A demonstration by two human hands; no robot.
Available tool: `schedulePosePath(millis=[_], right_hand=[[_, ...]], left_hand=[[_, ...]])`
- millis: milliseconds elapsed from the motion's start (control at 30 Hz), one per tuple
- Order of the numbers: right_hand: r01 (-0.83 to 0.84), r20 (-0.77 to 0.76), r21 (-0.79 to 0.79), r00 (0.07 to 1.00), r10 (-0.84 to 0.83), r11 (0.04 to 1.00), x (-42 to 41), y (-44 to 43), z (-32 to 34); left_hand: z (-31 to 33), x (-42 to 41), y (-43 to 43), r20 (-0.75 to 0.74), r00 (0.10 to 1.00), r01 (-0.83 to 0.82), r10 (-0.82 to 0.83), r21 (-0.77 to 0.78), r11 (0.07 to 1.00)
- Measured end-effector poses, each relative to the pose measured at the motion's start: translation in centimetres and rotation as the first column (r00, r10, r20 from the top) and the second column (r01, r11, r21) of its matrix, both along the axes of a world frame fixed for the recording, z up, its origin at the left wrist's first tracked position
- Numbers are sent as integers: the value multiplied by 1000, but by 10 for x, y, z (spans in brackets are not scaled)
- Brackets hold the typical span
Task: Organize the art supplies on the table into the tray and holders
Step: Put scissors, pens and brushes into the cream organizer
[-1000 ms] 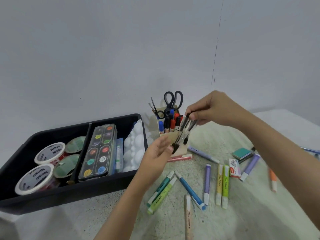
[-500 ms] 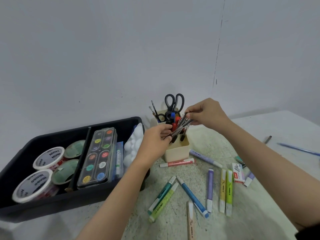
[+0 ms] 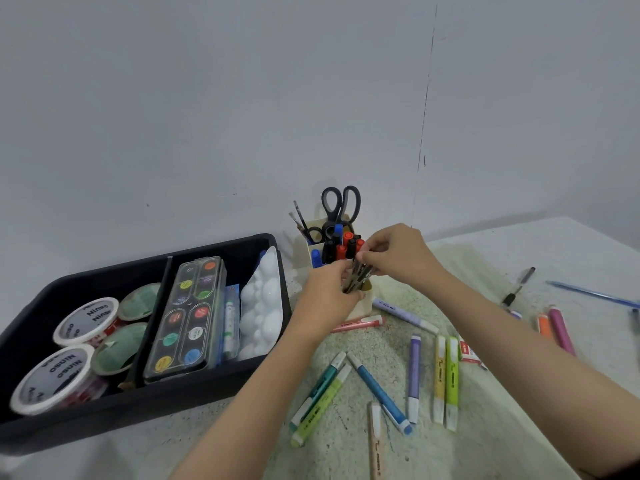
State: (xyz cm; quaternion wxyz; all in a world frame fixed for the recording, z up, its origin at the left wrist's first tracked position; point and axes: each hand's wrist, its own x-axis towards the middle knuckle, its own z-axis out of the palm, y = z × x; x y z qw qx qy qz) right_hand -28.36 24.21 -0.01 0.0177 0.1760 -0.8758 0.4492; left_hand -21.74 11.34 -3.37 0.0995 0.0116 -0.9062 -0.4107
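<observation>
A cream pen holder (image 3: 366,305) stands by the wall with scissors (image 3: 341,202), brushes and red and blue markers in it. Both hands meet over its front compartment. My right hand (image 3: 398,254) pinches a bunch of dark pens (image 3: 358,277) from above, their lower ends down in the holder. My left hand (image 3: 329,294) curls around the same bunch from the left. Several pastel highlighters (image 3: 414,375) lie loose on the table in front of the holder.
A black tray (image 3: 145,403) at the left holds tape rolls (image 3: 86,322), a watercolour palette (image 3: 188,317) and white foam balls (image 3: 261,306). Loose pens (image 3: 517,287), an orange marker (image 3: 544,326) and a pink marker (image 3: 561,329) lie at the right. A small red-and-white box (image 3: 469,353) sits beside my right forearm.
Both hands have moved the pen bunch from above the table to the holder and lowered it into the front compartment. The bunch went from slanted to nearly upright.
</observation>
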Motion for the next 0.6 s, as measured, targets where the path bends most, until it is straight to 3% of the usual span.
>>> schedulePosePath(millis=[333,500,600], right_hand=[[-91,149,52,985,83,994,12,19,6],[-103,120,130,989,87,986,11,32,-3],[-111,77,216,992,96,970,11,36,-11]], left_hand=[[-11,-6,4,-105,994,-39,30,-87,995],[-10,-3,4,-31,999,24,-24,0,1000],[-10,-4,6,-24,998,59,-59,-26,998]])
